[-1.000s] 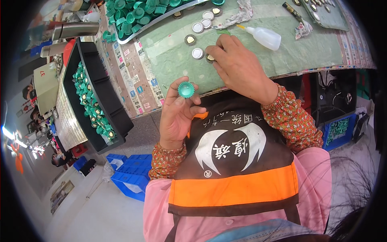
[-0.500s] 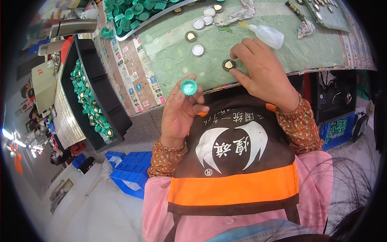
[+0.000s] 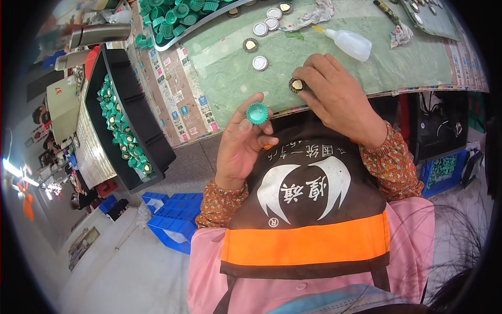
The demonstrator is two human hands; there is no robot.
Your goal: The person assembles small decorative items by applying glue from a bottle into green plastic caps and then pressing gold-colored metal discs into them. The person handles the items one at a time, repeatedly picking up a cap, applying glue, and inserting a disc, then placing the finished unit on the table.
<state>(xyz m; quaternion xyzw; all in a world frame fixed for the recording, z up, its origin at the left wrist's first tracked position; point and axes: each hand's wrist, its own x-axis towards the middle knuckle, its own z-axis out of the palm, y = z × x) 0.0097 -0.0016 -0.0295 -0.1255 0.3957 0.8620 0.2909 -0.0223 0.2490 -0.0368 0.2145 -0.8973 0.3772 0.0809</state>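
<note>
Between the thumb and fingers of my left hand (image 3: 241, 144) is a small green fluted cup (image 3: 257, 113), its hollow side facing up. My right hand (image 3: 334, 97) pinches a dark crimped bottle cap (image 3: 296, 85) with a cream-coloured piece on it, just above the mat's near edge. The two held pieces are a short way apart. Beyond them on the green mat (image 3: 219, 78) lie a white-faced cap (image 3: 260, 63) and a dark cap with a cream piece (image 3: 250, 45). Several more caps sit farther back.
A squeeze bottle (image 3: 351, 45) with a yellow tip lies beyond my right hand, near a crumpled cloth (image 3: 314, 14). Green cups (image 3: 175, 15) fill a tray at the far left. Left of the table stands a black bin (image 3: 138, 112) holding green cups; blue crates (image 3: 175, 217) are on the floor.
My left hand has shifted slightly right with the green cup, closer to the right hand. The cap in my right hand has tilted a little. The whole view has shifted slightly.
</note>
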